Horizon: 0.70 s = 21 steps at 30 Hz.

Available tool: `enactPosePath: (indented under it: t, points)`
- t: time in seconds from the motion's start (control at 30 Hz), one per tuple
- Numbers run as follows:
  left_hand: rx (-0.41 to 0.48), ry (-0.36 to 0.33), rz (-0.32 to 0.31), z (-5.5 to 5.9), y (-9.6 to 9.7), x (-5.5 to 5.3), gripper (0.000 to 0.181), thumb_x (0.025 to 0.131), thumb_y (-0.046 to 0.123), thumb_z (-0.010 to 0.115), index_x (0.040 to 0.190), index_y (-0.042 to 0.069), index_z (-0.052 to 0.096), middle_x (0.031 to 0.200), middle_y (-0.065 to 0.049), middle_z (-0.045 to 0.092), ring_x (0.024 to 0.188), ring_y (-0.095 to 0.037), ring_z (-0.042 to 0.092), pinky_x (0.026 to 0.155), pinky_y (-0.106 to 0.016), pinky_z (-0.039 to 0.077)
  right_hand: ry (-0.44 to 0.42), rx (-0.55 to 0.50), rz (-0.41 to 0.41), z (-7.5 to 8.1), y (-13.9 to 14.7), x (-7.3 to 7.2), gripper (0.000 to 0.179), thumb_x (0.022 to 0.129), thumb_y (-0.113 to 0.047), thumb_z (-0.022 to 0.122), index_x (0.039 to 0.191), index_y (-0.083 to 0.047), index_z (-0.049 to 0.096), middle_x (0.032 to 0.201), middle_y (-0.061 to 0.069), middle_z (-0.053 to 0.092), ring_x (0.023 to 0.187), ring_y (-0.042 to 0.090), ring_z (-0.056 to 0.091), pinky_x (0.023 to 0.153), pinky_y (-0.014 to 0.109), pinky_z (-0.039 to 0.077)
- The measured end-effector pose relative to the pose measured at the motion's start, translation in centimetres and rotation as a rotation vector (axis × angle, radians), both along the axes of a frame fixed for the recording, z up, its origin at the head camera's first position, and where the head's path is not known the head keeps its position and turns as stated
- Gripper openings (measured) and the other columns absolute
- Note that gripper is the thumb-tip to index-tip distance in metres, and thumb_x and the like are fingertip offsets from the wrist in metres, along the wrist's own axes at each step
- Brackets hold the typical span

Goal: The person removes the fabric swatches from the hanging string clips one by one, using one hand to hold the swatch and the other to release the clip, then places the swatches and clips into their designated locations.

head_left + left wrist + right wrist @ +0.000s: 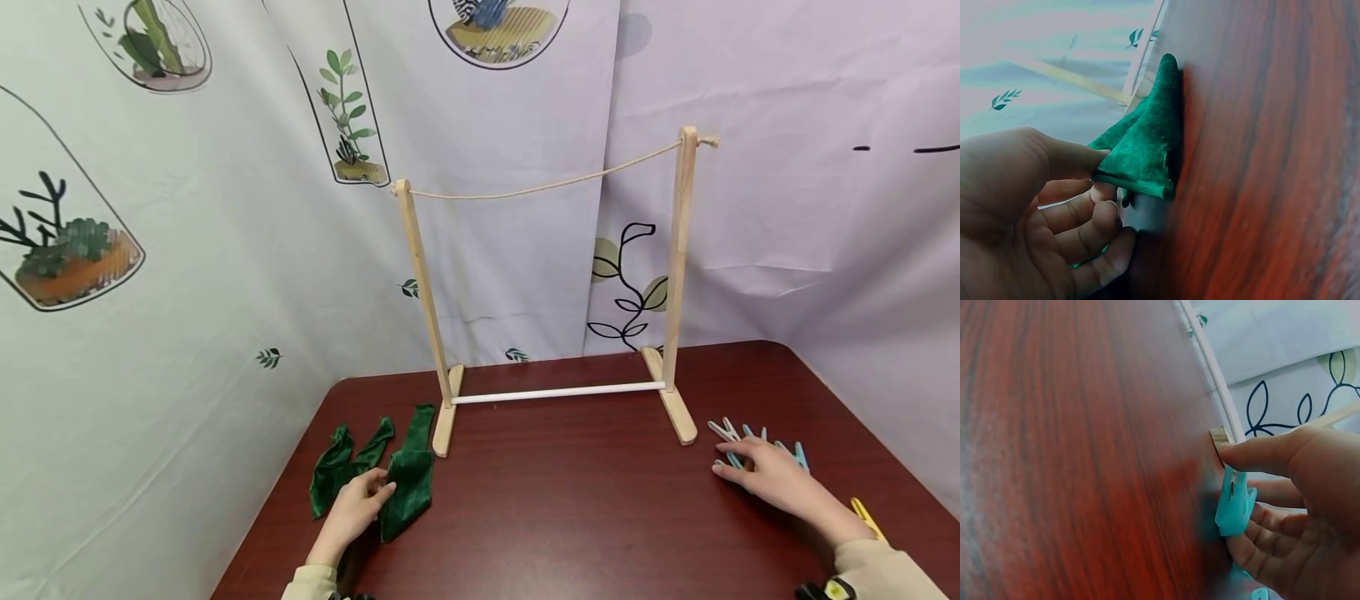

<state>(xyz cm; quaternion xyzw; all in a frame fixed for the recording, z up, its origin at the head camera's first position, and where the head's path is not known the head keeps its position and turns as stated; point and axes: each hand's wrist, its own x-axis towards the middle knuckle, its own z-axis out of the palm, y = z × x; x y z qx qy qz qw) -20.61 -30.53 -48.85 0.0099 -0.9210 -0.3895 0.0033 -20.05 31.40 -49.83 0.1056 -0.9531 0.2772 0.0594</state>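
Observation:
My left hand (352,508) pinches the edge of a green velvet cloth (409,492) between thumb and fingers at the table's left side. In the left wrist view a corner of this cloth (1147,147) stands up from the thumb. Beside it lies another crumpled green velvet piece (330,475), partly behind the hand. On the right, my right hand (776,479) pinches a teal clothespin (1233,509) between thumb and fingers, just above the table. Around that hand lie a white clothespin (725,430) and several blue ones (801,456), partly hidden by it.
A wooden stand (677,275) with two posts is at the back of the dark red table (555,500). A slack rope (517,195) joins the post tops; a white rod (558,393) joins their bases. A yellow clothespin (866,517) lies by my right forearm. Printed fabric hangs behind.

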Motion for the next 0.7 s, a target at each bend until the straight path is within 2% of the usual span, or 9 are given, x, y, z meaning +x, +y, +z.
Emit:
enactPosePath:
  t: [0.27,0.5,0.63,0.7]
  points:
    - [-0.009,-0.009,0.005,-0.1,-0.2,0.1,0.037,0.099,0.018,0.065,0.126,-0.008,0.062,0.089,-0.004,0.067,0.066,-0.017,0.060,0.058,-0.034,0.054,0.023,-0.009,0.016,-0.1,0.1,0.0,0.044,0.091,-0.024,0.075,0.117,0.011,0.067,0.093,0.006,0.060,0.061,0.002,0.043,0.057,0.027,0.039]
    - [-0.021,0.031,-0.002,0.5,0.1,0.3,0.029,0.099,0.014,0.065,0.122,-0.004,0.065,0.082,-0.002,0.065,0.059,-0.020,0.058,0.055,-0.032,0.050,0.041,-0.030,0.012,0.0,0.3,0.3,0.042,0.090,-0.023,0.076,0.117,0.009,0.068,0.097,0.008,0.063,0.064,0.000,0.048,0.060,0.027,0.042]
    - [-0.040,0.041,0.000,0.9,0.2,0.4,0.027,0.100,0.015,0.064,0.122,-0.001,0.066,0.081,-0.002,0.065,0.060,-0.020,0.058,0.056,-0.032,0.049,0.080,-0.014,-0.004,0.2,0.5,0.4,0.039,0.091,-0.023,0.076,0.117,0.006,0.069,0.095,0.002,0.066,0.078,0.006,0.059,0.074,0.039,0.050]
    - [-0.051,0.043,0.001,1.1,0.2,0.4,0.026,0.100,0.015,0.064,0.122,0.001,0.067,0.083,-0.002,0.065,0.059,-0.020,0.055,0.055,-0.032,0.046,0.082,-0.019,-0.014,0.3,0.6,0.5,0.038,0.092,-0.022,0.075,0.119,0.005,0.069,0.094,0.000,0.065,0.082,0.011,0.061,0.077,0.045,0.050]
